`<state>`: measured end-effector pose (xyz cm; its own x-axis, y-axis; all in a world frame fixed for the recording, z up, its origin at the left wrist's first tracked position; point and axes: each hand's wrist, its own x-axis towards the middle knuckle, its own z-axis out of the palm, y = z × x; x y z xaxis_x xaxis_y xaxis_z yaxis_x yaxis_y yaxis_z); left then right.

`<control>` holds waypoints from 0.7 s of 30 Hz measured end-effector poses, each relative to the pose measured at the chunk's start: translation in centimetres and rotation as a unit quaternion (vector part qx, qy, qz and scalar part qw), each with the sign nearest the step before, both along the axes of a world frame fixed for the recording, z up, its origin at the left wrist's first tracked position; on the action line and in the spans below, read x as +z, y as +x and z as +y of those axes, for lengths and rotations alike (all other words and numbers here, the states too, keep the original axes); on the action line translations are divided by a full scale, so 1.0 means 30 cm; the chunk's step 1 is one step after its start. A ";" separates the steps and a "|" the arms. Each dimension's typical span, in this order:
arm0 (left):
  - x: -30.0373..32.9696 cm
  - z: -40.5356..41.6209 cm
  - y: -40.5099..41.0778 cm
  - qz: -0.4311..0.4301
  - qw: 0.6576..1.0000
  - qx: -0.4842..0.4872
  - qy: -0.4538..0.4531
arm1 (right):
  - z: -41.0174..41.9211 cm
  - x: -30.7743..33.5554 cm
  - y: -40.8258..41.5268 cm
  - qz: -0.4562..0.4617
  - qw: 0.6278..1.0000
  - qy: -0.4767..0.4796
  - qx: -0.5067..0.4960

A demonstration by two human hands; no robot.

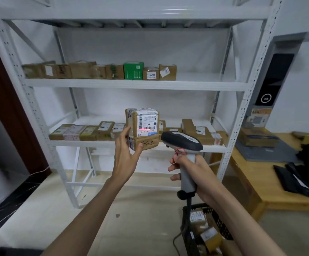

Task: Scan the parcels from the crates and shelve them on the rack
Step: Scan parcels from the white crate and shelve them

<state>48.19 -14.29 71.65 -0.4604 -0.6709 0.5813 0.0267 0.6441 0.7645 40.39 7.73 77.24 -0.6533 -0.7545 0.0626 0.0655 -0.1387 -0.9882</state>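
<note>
My left hand (126,154) holds a small brown cardboard parcel (142,126) upright in front of the white rack (131,84), thumb under its front corner and fingers behind its left side. The parcel's white barcode label faces me, with a red scan line across its lower part. My right hand (185,169) grips the handle of a grey and black barcode scanner (182,143), whose head points at the label from just to the right. A black crate (222,230) with several parcels sits on the floor at the bottom right.
Rows of small parcels line the rack's middle shelf (196,84) and lower shelf (187,147); a green box (133,70) stands among them. A wooden table (260,183) with black bags and a box is at the right. The scanner's cable hangs toward the crate.
</note>
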 end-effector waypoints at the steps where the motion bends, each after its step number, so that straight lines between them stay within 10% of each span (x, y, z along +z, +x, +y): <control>1: 0.003 -0.021 -0.002 0.000 1.000 -0.003 0.000 | -0.015 0.008 0.001 0.010 1.000 0.001 0.003; 21: 0.191 -0.322 -0.248 -0.012 0.991 -0.102 0.081 | -0.349 0.124 -0.246 0.081 0.992 -0.019 -0.097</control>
<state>40.74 -23.96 77.39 -0.6082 -0.6462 0.4610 0.1252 0.4954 0.8596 33.00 -2.75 80.98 -0.7651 -0.6104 0.2051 -0.1253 -0.1713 -0.9772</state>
